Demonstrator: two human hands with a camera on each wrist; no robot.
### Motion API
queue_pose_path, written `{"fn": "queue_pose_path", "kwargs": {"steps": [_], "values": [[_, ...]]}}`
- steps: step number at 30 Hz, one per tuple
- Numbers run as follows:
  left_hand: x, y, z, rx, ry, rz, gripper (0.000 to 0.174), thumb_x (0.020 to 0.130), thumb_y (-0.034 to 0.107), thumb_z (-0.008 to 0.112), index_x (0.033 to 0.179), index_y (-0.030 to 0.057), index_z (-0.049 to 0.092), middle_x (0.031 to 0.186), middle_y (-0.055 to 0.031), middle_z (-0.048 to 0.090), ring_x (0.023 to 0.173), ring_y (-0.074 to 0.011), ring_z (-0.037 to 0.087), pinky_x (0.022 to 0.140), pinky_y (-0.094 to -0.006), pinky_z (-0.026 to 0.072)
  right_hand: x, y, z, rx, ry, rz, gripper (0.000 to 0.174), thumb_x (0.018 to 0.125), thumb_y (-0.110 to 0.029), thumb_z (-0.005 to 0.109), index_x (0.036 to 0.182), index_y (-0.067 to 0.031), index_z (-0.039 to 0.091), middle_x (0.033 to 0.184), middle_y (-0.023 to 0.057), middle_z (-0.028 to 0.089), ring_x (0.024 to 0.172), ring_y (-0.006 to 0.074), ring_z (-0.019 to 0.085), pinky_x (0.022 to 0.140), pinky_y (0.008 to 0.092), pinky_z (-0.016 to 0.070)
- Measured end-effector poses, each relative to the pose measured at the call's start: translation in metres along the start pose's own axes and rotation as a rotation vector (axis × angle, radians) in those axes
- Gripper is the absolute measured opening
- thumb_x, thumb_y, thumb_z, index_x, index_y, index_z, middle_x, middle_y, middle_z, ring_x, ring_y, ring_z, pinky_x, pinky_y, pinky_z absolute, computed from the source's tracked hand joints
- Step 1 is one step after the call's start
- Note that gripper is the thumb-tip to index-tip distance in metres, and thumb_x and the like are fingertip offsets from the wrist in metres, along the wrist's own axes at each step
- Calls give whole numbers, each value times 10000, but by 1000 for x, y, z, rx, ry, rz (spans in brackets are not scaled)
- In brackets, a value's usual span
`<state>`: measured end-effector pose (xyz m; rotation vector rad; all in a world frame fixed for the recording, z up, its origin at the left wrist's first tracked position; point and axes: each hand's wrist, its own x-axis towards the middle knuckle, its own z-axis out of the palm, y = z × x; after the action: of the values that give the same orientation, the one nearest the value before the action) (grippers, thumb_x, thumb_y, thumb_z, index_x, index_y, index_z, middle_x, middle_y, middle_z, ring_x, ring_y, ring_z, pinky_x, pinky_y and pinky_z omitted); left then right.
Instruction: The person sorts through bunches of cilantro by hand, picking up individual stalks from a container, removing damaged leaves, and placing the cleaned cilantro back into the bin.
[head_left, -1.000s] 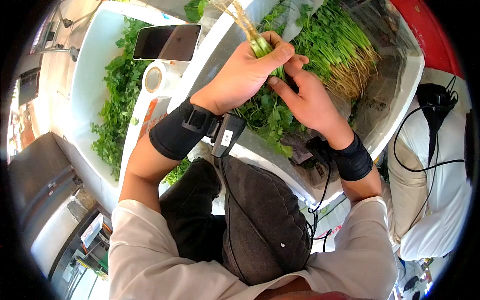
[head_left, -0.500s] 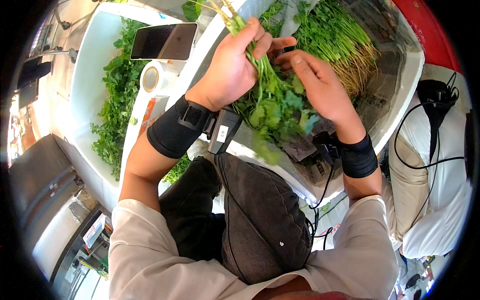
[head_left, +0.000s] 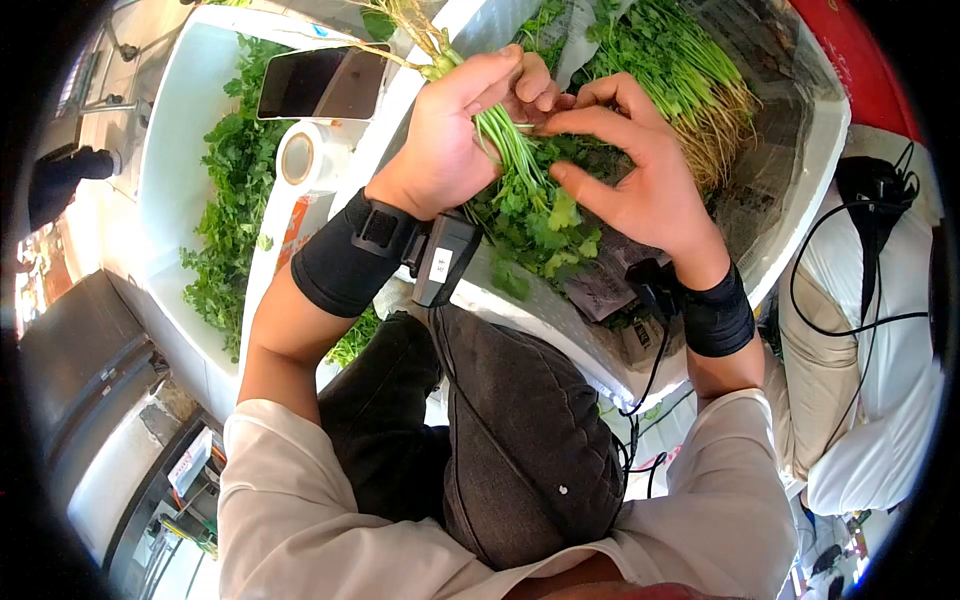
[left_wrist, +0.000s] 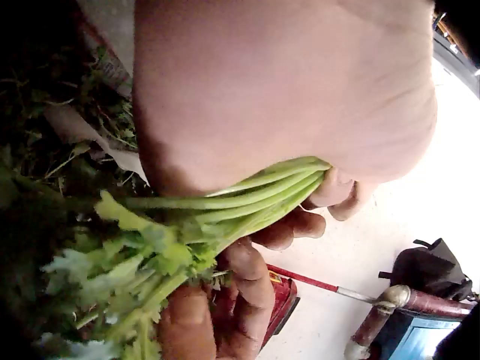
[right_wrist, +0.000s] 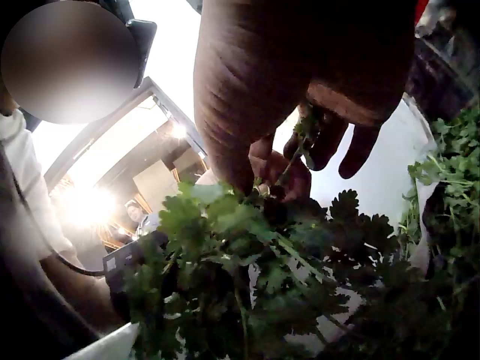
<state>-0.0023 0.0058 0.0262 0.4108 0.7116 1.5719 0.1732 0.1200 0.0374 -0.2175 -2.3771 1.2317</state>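
Observation:
A bunch of leafy green herbs (head_left: 515, 150) with pale roots at the upper end is gripped by the left hand (head_left: 450, 135), fingers curled round the stems. In the left wrist view the green stems (left_wrist: 262, 199) run out from under the palm of the left hand (left_wrist: 285, 82). The right hand (head_left: 650, 175) is beside the bunch, its fingertips by the stems and the left fingertips. In the right wrist view the right hand (right_wrist: 300, 82) is above the leaves (right_wrist: 225, 232), and a thin sprig (right_wrist: 300, 142) shows between its fingers.
Rooted bundles (head_left: 690, 90) lie in a white foam box (head_left: 832, 150) at the right. Another white box (head_left: 165, 190) with loose greens stands left. Between them are a phone (head_left: 325, 82) and a white roll (head_left: 300, 158). Someone in pale trousers (head_left: 825, 390) is at the right.
The left hand has moved left and the bunch is tilted, roots toward the upper left. The right hand has shifted right, apart from the left palm, with its fingers more spread.

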Motion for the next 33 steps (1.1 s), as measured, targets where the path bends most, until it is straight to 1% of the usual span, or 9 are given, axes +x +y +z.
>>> {"fn": "queue_pose_path", "kwargs": {"steps": [2,4,7,13,16,22,29,31,33], "values": [[0,1,1,-10,-31,-20,363,1067,369,463,826,99,488,906,-30,492,980,-212,510,992,-375,381,-1,0,-1,-24,-21,2,335,769,-59,831,1093,-98,756,1056,114,579,1033,294,615,917,373,513],[0,0,3,-38,-87,32,482,1072,301,427,611,169,372,887,-33,435,927,-206,469,903,-329,358,-2,1,-1,-48,-43,6,317,764,-58,838,1069,-101,765,1062,114,575,1040,290,614,913,375,514],[1,-2,6,-14,-81,51,538,1064,280,423,553,191,279,820,-18,391,863,-188,427,891,-321,350,-3,4,0,-51,-36,-7,258,775,-67,838,1023,-91,773,1056,112,581,1007,285,623,908,377,516],[5,-1,-7,-8,-262,60,528,1059,292,408,551,214,289,697,32,349,786,-157,379,868,-322,350,-1,7,-5,28,53,70,173,825,-64,813,990,-56,759,1009,96,632,933,250,644,862,330,508],[6,-4,-10,-28,-290,69,530,1058,309,404,551,221,277,688,44,352,770,-159,386,875,-318,366,-4,18,-8,135,139,196,160,875,-81,785,1007,-4,734,1028,76,651,944,188,638,840,305,500],[7,-3,-14,-49,-313,35,532,1060,315,400,554,221,263,684,44,343,771,-163,398,910,-329,387,-4,15,-15,128,172,274,147,912,-86,754,1020,9,725,1067,74,655,964,181,638,858,295,499],[5,-3,-4,-67,-125,70,520,1062,298,422,571,211,272,694,31,331,787,-167,391,878,-341,381,-2,9,-18,246,134,223,152,940,-82,722,1059,11,701,1068,86,680,976,168,651,865,298,509],[5,-3,-3,-148,-2,80,497,1044,265,450,581,186,288,711,0,363,787,-184,384,805,-318,332,-3,9,-15,346,89,230,140,952,-69,698,1072,3,688,1071,101,692,990,164,656,871,314,512],[6,-3,-6,-149,-2,85,498,1043,267,459,585,184,282,712,-4,359,791,-187,383,814,-322,335,-5,10,-16,272,31,228,157,939,-68,703,1080,-1,683,1077,111,693,994,189,665,877,323,513]]}}
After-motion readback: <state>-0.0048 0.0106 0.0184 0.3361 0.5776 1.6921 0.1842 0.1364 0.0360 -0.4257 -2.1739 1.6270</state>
